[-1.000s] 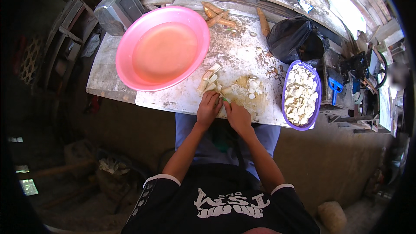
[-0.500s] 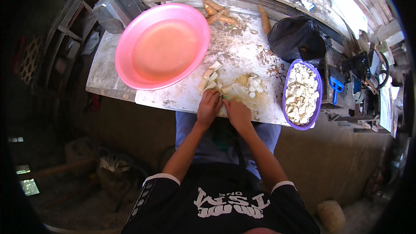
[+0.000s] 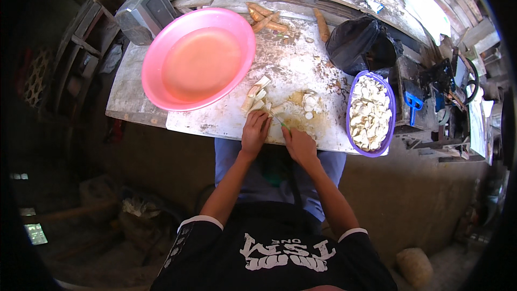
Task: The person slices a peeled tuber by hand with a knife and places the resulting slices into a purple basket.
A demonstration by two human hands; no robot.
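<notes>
My left hand (image 3: 254, 132) presses down on pale peeled root pieces (image 3: 259, 100) lying on the stained white board (image 3: 291, 65). Beside it, my right hand (image 3: 299, 144) is closed around a small knife (image 3: 280, 123), of which only a thin greenish bit shows between the hands. A heap of small cut chunks (image 3: 308, 102) lies just beyond my right hand. Both hands work at the board's near edge, almost touching.
A big empty pink basin (image 3: 161, 54) stands at the left. At the right, a purple basket (image 3: 391, 124) holds several cut pieces. A black bag (image 3: 358, 43) and unpeeled brown roots (image 3: 266, 19) lie at the back, with a metal machine (image 3: 431, 92) at the far right.
Both hands stay at the same spot on the board's near edge, with only slight shifts of the fingers over the root pieces.
</notes>
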